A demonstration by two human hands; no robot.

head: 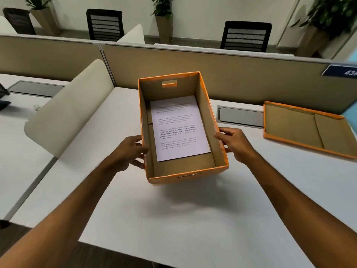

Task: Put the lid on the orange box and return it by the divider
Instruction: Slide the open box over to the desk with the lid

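An orange cardboard box (206, 117) with a brown inside stands open on the white desk, a printed sheet of paper (178, 128) lying flat in its bottom. My left hand (128, 151) grips the box's left wall, thumb over the rim. My right hand (234, 144) grips the right wall the same way. The orange lid (301, 128) lies upside down on the desk to the right, apart from the box. The beige divider (222, 72) runs along the desk's far edge just behind the box.
A cream curved side screen (71, 109) stands to the left of the box. A grey cable hatch (240, 116) sits in the desk between box and lid. Black chairs and potted plants stand beyond the divider.
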